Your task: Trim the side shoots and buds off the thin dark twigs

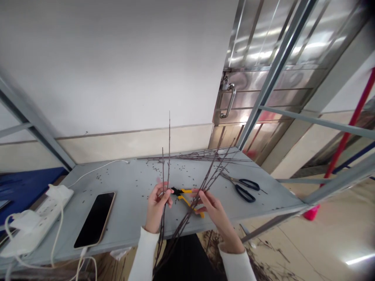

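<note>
Twigs [168, 156] stood pinched in the left hand [156, 203]; the right hand [213, 210] curled around a slanting bundle [211, 175]. Dark bits [181, 169] littered the tabletop [131, 218]; a far pile [187, 157] lay untouched.

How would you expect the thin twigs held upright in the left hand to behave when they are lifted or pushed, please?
The twigs stand straight above the left hand, so they are probably fairly stiff yet springy. Being so thin, they likely weigh little and could snap if bent hard. The specks strewn on the table suggest they shed bits when handled.
</note>
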`<act>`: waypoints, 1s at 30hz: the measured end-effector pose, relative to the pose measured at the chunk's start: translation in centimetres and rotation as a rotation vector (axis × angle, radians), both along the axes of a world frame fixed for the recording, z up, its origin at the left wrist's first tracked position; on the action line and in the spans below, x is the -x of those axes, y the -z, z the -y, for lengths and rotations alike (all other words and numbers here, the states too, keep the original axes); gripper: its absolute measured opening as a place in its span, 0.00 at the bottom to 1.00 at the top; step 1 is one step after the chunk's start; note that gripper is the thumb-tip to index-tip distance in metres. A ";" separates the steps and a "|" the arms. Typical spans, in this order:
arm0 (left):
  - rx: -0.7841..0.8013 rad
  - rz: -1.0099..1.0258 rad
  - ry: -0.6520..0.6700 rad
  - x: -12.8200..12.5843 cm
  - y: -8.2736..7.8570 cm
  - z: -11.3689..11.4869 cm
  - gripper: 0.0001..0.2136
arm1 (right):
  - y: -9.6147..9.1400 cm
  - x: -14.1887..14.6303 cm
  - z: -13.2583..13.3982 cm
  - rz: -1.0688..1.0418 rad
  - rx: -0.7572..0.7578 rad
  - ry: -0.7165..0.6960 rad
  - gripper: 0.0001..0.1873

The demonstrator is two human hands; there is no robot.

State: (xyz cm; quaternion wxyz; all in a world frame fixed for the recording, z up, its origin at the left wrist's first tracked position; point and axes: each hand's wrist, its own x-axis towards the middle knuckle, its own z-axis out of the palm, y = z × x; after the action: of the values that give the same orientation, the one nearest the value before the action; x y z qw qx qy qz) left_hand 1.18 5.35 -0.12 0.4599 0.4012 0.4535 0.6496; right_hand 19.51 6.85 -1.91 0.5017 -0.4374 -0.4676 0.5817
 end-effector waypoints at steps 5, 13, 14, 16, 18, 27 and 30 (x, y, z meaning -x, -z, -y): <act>0.035 0.018 0.036 -0.5 0.2 -0.2 0.18 | 3.5 -6.7 -1.8 -0.032 -0.128 0.298 0.43; 0.124 0.006 0.198 -0.1 0.6 -2.1 0.22 | 8.5 -18.9 -6.3 1.191 -0.438 0.562 0.24; 0.139 -0.006 0.215 -0.1 0.6 -2.4 0.23 | 9.0 -19.7 -6.8 1.251 -0.442 0.511 0.23; 0.168 -0.038 0.253 0.0 0.4 -3.0 0.24 | 9.9 -21.0 -7.7 1.328 -0.446 0.416 0.22; 0.184 -0.071 0.304 0.0 0.1 -3.6 0.24 | 10.2 -22.0 -8.5 1.374 -0.458 0.356 0.21; 0.094 -0.101 0.296 -0.6 0.2 -4.0 0.18 | 8.0 -22.3 -10.2 1.426 -0.475 0.217 0.17; 0.055 -0.077 0.290 -0.9 0.5 -3.4 0.18 | 7.3 -21.1 -10.1 1.324 -0.511 0.293 0.18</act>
State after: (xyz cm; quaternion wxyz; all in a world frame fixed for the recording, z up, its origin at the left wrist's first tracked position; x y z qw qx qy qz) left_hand 2.07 8.78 -0.67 0.5421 0.4742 0.4257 0.5477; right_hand 40.58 16.97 -9.23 0.2728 -0.6253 -0.7311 -0.0058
